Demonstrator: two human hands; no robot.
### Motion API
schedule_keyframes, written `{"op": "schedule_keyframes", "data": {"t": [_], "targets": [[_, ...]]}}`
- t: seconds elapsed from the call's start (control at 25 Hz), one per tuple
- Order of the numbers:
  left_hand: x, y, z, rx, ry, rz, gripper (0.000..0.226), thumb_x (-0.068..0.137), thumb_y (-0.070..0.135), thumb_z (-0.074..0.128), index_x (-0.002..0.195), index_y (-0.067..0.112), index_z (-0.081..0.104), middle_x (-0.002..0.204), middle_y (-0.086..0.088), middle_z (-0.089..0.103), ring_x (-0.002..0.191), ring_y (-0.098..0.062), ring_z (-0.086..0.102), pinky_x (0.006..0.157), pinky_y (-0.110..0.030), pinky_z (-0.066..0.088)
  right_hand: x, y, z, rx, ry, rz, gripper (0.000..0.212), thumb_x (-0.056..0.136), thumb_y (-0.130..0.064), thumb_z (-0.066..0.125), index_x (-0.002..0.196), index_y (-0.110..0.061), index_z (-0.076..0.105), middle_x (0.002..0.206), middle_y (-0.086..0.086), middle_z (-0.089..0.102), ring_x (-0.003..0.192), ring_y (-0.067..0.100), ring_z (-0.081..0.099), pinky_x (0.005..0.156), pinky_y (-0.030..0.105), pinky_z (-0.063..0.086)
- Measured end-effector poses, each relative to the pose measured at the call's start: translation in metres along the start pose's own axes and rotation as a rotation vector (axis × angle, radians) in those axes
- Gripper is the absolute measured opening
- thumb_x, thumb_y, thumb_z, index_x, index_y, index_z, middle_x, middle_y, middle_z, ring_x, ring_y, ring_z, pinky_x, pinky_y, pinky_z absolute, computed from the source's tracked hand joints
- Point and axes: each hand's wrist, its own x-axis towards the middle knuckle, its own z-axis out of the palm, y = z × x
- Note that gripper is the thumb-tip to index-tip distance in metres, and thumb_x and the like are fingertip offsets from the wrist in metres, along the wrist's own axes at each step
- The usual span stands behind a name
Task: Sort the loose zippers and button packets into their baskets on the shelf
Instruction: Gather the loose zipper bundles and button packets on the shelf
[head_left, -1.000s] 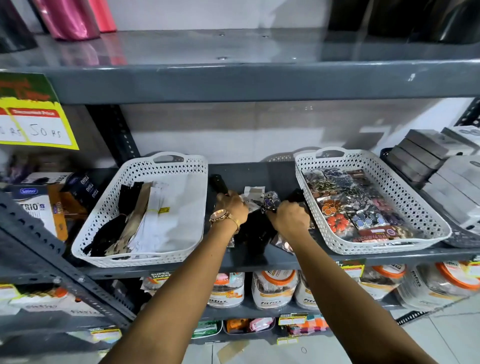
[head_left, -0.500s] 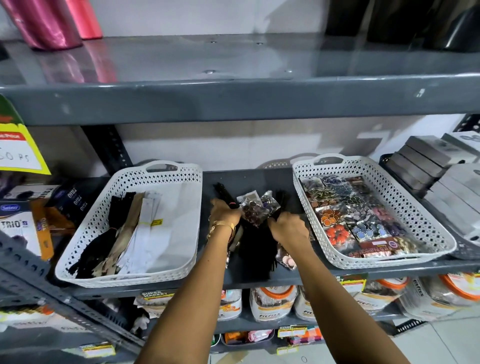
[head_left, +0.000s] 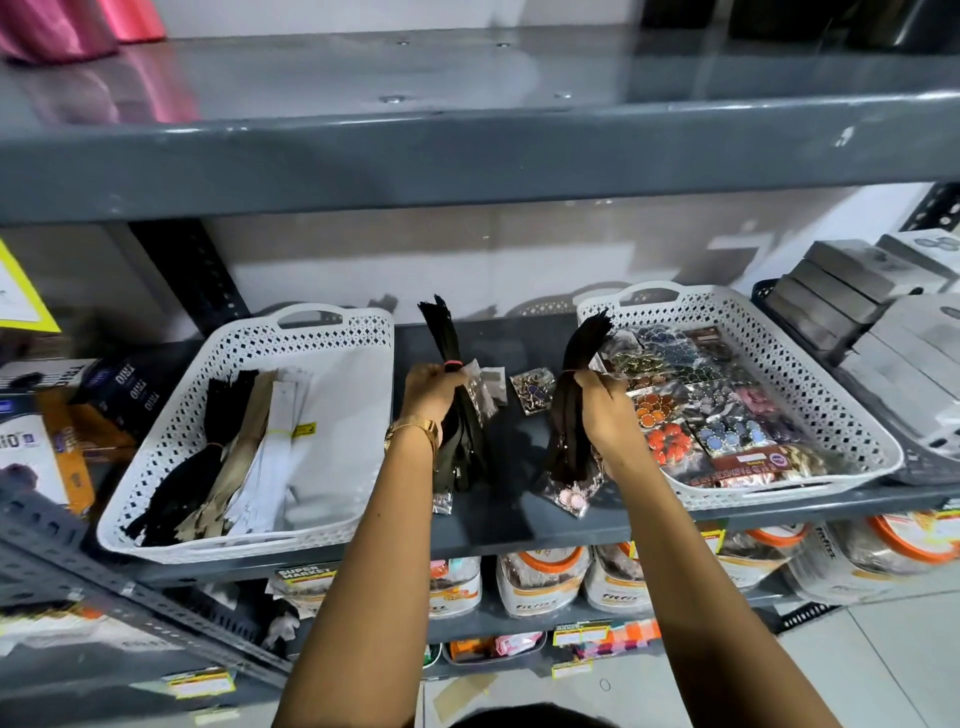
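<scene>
My left hand (head_left: 428, 389) grips a bundle of black zippers (head_left: 444, 332) bound with a red band, lifted upright above the shelf. My right hand (head_left: 597, 410) grips a second bundle of dark brown zippers (head_left: 569, 431), held beside the right basket. The left white basket (head_left: 311, 338) holds black, beige and white zippers. The right white basket (head_left: 810, 395) is full of button packets. Loose button packets lie on the shelf between the baskets: one with dark buttons (head_left: 532, 387), one with pink buttons (head_left: 571, 496), and clear packets (head_left: 485, 382) by my left hand.
The grey upper shelf (head_left: 467, 156) overhangs close above. Boxes (head_left: 62, 415) stand left of the left basket, grey boxes (head_left: 852, 291) right of the right basket. A slanted shelf rail (head_left: 104, 571) crosses the lower left. Jars line the shelf below.
Both hands were down in the loose pile between the baskets. Each has since closed on a zipper bundle and lifted it, the hands moving apart.
</scene>
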Motion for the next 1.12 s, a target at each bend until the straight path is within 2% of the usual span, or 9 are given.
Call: {"op": "schedule_keyframes", "data": {"t": [0.12,0.2,0.28,0.4,0.52,0.68,0.88,1.0,1.12], "targets": [[-0.008,0.001,0.000,-0.102,-0.001,0.050,0.006,0.081,0.007,0.071,0.079,0.003,0.067,0.069,-0.001,0.059,0.063,-0.007,0.052,0.046,0.002,0.040,0.001,0.004,-0.004,0.096,-0.062,0.012,0.034,0.094,-0.028,0.042,0.087,-0.004,0.065,0.095,0.024,0.069,0.091,0.040,0.064,0.087,0.049,0.050],[-0.014,0.007,-0.003,-0.183,0.000,0.076,0.019,0.086,0.007,0.064,0.100,-0.005,0.067,0.086,-0.010,0.063,0.081,-0.017,0.058,0.073,-0.011,0.049,0.003,0.006,-0.007,0.135,-0.053,0.002,0.034,0.097,-0.028,0.043,0.090,-0.004,0.065,0.097,0.026,0.069,0.087,0.039,0.066,0.083,0.049,0.054],[-0.019,0.017,-0.009,-0.295,-0.107,0.087,0.014,0.090,0.006,0.058,0.096,-0.002,0.067,0.088,-0.016,0.068,0.092,-0.023,0.059,0.092,-0.032,0.049,0.006,0.004,-0.010,0.180,-0.016,-0.031,0.029,0.099,-0.025,0.043,0.087,-0.009,0.065,0.091,0.016,0.069,0.073,0.024,0.066,0.067,0.034,0.054],[-0.032,0.037,-0.015,-0.331,-0.401,0.114,0.014,0.092,0.006,0.053,0.087,0.011,0.066,0.082,-0.008,0.074,0.094,-0.026,0.062,0.095,-0.038,0.050,0.009,-0.011,-0.009,0.262,0.013,-0.055,0.024,0.099,-0.017,0.044,0.098,-0.004,0.064,0.092,0.010,0.064,0.070,0.014,0.062,0.058,0.018,0.053],[-0.044,0.047,-0.008,-0.215,-0.434,0.206,0.010,0.090,0.015,0.058,0.088,0.022,0.066,0.107,-0.008,0.063,0.115,-0.026,0.053,0.111,-0.048,0.033,0.005,-0.034,0.002,0.313,-0.042,-0.100,0.020,0.097,-0.009,0.047,0.103,-0.006,0.065,0.097,0.013,0.066,0.086,0.026,0.066,0.080,0.038,0.058],[-0.051,0.053,-0.007,-0.198,-0.476,0.352,0.010,0.090,0.016,0.059,0.098,0.020,0.063,0.101,-0.005,0.072,0.101,-0.016,0.065,0.096,-0.032,0.045,-0.007,-0.060,0.016,0.310,-0.180,-0.267,0.022,0.090,0.006,0.052,0.109,0.006,0.063,0.088,0.010,0.067,0.061,-0.002,0.066,0.060,0.010,0.053],[-0.046,0.059,-0.033,-0.309,-0.337,0.403,0.017,0.090,0.009,0.057,0.085,0.025,0.062,0.077,0.006,0.072,0.074,-0.007,0.065,0.071,-0.020,0.049,-0.009,-0.067,0.032,0.402,-0.256,-0.328,0.020,0.087,0.000,0.061,0.105,0.000,0.068,0.094,0.011,0.071,0.078,0.007,0.068,0.077,0.016,0.055],[-0.043,0.059,-0.052,-0.263,-0.249,0.439,0.021,0.091,0.006,0.055,0.083,0.025,0.059,0.070,0.011,0.070,0.068,0.000,0.063,0.066,-0.016,0.049,-0.005,-0.046,0.055,0.039,-0.171,-0.379,0.021,0.092,-0.016,0.056,0.107,-0.008,0.068,0.106,0.011,0.071,0.093,0.017,0.066,0.084,0.027,0.051],[-0.043,0.057,-0.069,-0.257,-0.266,0.384,0.019,0.093,0.006,0.052,0.082,0.021,0.058,0.089,-0.012,0.064,0.084,-0.021,0.061,0.084,-0.037,0.050,-0.013,-0.004,0.083,-0.645,-0.260,-0.486,0.047,0.094,-0.029,0.049,0.137,-0.010,0.044,0.140,0.020,0.047,0.128,0.034,0.045,0.105,0.040,0.040]]}}
